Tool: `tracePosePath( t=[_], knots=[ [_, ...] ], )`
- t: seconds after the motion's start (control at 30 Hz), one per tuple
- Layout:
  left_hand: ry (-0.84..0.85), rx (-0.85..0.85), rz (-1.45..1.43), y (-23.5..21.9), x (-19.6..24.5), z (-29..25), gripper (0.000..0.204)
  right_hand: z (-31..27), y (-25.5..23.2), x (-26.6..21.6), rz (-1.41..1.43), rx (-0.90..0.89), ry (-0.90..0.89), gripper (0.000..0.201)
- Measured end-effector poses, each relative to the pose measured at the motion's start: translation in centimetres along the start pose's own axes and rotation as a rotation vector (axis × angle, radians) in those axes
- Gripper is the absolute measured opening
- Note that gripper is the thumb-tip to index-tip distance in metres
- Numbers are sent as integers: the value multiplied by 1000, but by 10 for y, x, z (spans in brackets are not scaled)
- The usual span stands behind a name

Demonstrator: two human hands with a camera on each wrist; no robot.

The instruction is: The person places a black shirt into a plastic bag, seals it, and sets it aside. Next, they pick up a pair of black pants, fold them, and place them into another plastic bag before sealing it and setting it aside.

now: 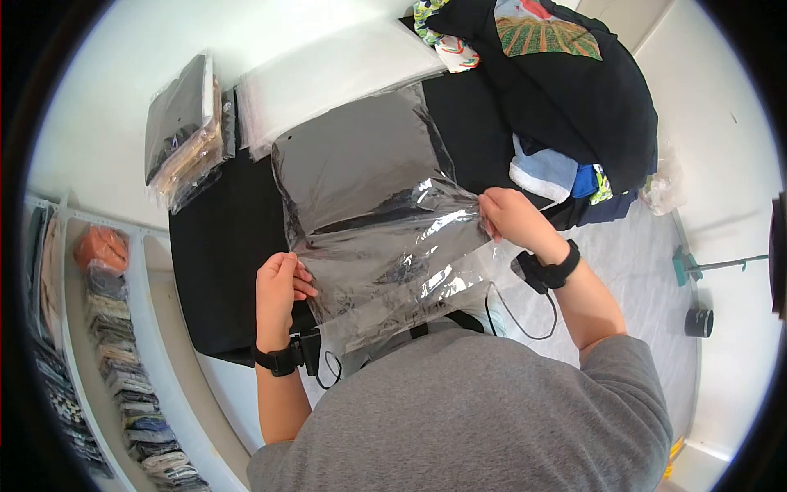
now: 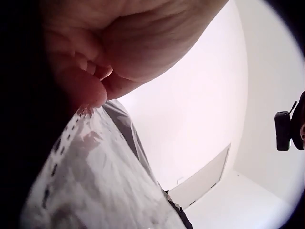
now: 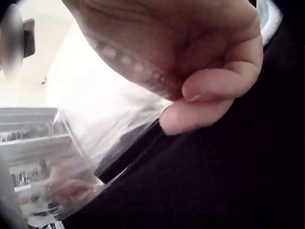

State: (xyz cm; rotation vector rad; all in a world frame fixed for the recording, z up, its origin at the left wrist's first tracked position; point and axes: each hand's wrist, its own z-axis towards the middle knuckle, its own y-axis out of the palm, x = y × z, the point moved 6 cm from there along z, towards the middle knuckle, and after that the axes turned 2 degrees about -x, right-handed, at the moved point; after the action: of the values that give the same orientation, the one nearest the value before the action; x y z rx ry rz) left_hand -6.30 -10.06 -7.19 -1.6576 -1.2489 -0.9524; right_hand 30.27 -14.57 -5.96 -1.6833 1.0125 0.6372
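Note:
A clear plastic bag (image 1: 393, 258) with a dark grey folded garment (image 1: 352, 168) in its far part lies before the person's body. Its near part is loose, wrinkled film that catches the light. On the left edge, my left hand (image 1: 277, 289) pinches the film between thumb and fingers. My right hand (image 1: 515, 220) pinches the opposite edge, a little farther up. The left wrist view has the bag's dashed edge (image 2: 55, 167) running down from the left fingertips (image 2: 93, 93). In the right wrist view, stretched film (image 3: 128, 138) leads away from the right fingertips (image 3: 183, 117).
Flat clear bags (image 1: 336, 74) lie at the back of the black-covered table (image 1: 217, 254), beside a stack of bagged garments (image 1: 184, 123). Black clothing (image 1: 566, 107) and a blue-and-white cloth (image 1: 541, 170) pile up at right. Shelves with packed clothes (image 1: 123, 353) stand at left.

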Motion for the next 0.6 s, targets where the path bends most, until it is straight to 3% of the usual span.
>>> tracePosePath(
  t=[0.07,0.13,0.27,0.47,0.53,0.6],
  knots=[
    [-5,-12,3,-2,-2,2,26,-8,-9,0,7,-51,-5,30],
    [-6,-29,10,-3,-3,2,25,-9,-14,5,-159,-209,52,30],
    [-25,-66,18,0,0,4,25,26,-29,-9,-65,2,-58,29],
    [-10,-63,22,0,-2,3,26,58,-5,-21,-45,-180,35,30],
    [-8,-54,6,-1,-3,1,27,62,-1,-18,-60,-182,-16,30],
    [9,-40,7,-1,-3,0,27,66,-3,-13,-52,-65,-80,29]
  ],
)
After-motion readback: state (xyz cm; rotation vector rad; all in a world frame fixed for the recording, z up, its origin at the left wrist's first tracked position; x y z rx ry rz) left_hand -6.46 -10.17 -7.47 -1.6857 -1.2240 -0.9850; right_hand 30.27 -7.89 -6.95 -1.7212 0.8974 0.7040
